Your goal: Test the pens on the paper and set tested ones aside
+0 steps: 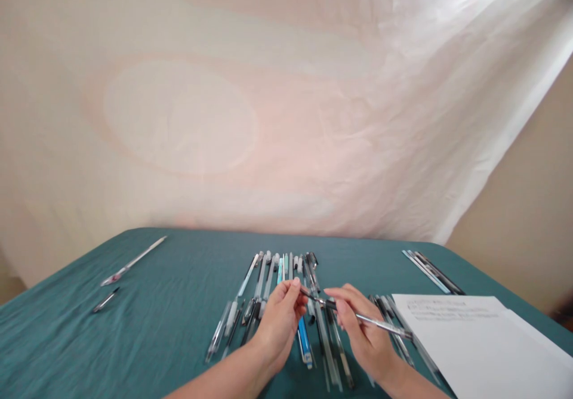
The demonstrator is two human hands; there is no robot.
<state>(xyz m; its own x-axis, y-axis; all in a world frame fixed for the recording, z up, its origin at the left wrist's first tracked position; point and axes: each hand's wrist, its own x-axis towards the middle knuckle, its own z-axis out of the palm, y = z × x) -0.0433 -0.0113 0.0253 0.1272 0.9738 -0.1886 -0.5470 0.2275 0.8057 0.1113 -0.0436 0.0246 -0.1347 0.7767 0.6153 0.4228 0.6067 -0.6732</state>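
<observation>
My right hand [364, 333] holds a clear-barrelled pen [380, 324] with a dark grip, its rear end pointing right and its tip toward my left hand. Between thumb and fingertips, my left hand [284, 315] pinches a slim dark piece that looks like a pen cap [306, 293], in line with the pen's tip. Whether the two touch is too small to tell. Beneath both hands lie several pens in rows, among them a blue pen [305, 340] and a light-blue one [248, 276]. My hands hide part of these rows.
Printed white paper sheets [483, 345] lie at the right on the green tablecloth [179, 309]. Several slim pens or refills [432, 271] sit behind them. At the left are a long pen [134, 262] and a short dark piece [106, 300]. A pale cloth [286, 118] hangs behind.
</observation>
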